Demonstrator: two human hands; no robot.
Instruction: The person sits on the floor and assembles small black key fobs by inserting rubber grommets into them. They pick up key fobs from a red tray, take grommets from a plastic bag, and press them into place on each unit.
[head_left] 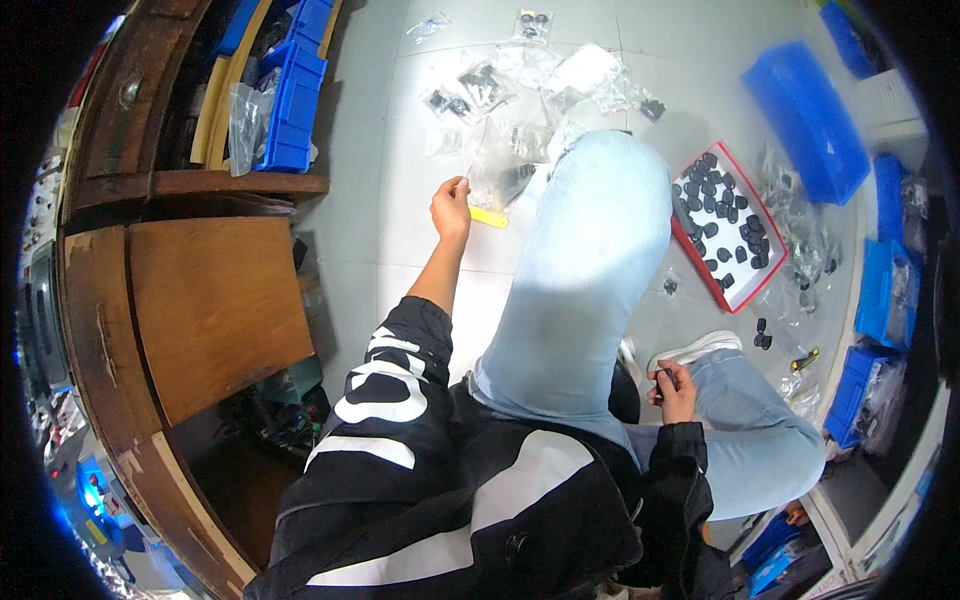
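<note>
L hand (450, 208), upper ctr-left of frame, is at the edge of a clear plastic bag (503, 160); fingers look pinched, can't tell if they grip it. R hand (677, 392), lower ctr-right, is closed on a small black part (663, 374). Handling tip: light fingertip pinch on the part, bag mouth spread wide w/o tugging the thin film. Red-rimmed box (745, 284), right of ctr, holds loose black pieces (712, 195), approx. one layer. Blue bin (290, 140), upper left, has clear plastic w/ it; blue bin (872, 310), far right, holds bagged stuff, contents unclear.
</note>
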